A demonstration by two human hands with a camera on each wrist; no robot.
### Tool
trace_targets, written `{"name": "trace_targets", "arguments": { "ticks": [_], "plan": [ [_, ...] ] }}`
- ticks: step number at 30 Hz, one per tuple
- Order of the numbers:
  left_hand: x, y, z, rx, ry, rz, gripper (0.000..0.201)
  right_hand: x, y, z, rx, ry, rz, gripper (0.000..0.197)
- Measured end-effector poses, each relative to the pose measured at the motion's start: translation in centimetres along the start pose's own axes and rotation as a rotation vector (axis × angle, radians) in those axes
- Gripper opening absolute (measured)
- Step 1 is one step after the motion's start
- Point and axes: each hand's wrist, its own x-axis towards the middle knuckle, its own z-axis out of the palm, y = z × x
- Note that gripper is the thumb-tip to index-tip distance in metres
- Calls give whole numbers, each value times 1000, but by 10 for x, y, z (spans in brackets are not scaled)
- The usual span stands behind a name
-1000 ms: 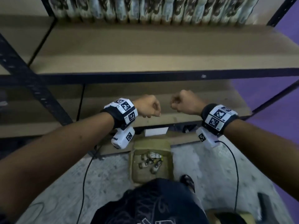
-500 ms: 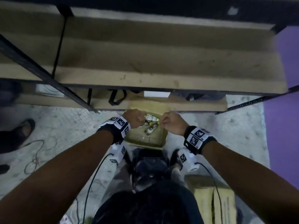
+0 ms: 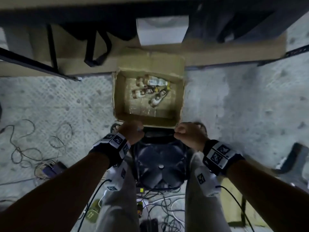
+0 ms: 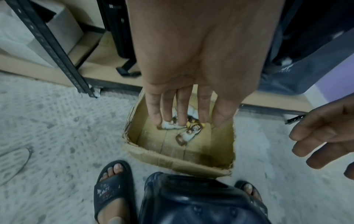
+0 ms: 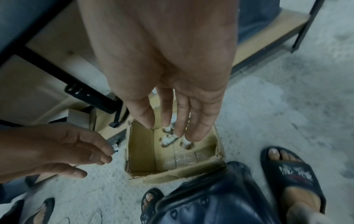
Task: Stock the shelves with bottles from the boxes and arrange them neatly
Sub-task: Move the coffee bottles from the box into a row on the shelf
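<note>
1. Now the head view looks straight down into the box (image 3: pixel 148 91) on the floor (image 3: pixel 66 101), where a second ago it faced the shelf and a row of bottles standing at its back.
2. Both hands have come down from shelf height. The left hand (image 4: pixel 191 75) and the right hand (image 5: pixel 162 75) hang above the box, just short of its near rim.
3. Neither hand holds anything. A second ago both were fists; the wrist views now show the fingers straight and relaxed, pointing down toward the carton.
4. Only a few bottles (image 3: pixel 150 91) are left, three or so. They lie on their sides and touch one another toward the far wall of the box; the rest of its bottom is bare cardboard.
5. The bottom shelf (image 3: pixel 217 54) runs just behind the box, carrying a white carton (image 3: pixel 160 30) and dark bags.
6. My reading: one load is placed and the next pick is starting. With so little stock here, this box looks close to finished.
7. The bottles lie crosswise, so each will probably need turning upright once lifted.
</note>
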Motion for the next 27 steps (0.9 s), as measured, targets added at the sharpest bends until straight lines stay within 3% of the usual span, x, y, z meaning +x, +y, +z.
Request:
{"name": "trace_targets", "arguments": {
  "ticks": [7,12,15,18,21,24,27],
  "plan": [
    [97,-41,48,-29,18,-30,29,107,34,47,109,-3,73,4],
    [168,-56,41,-60,88,-22,25,185,40,63,214,28,128,15],
    [207,-59,27,-60,137,0,25,222,36,71,298,3,185,32],
    [242,-52,13,12,250,86,36,251,33,81,373,19,187,30],
    [268,-42,4,120,431,214,44,267,34,84,429,49,195,20],
    [288,-34,0,283,527,300,54,284,38,81,523,85,197,3],
    [306,-27,-2,412,540,368,59,303,46,79,664,126,198,22]
  ]
}}
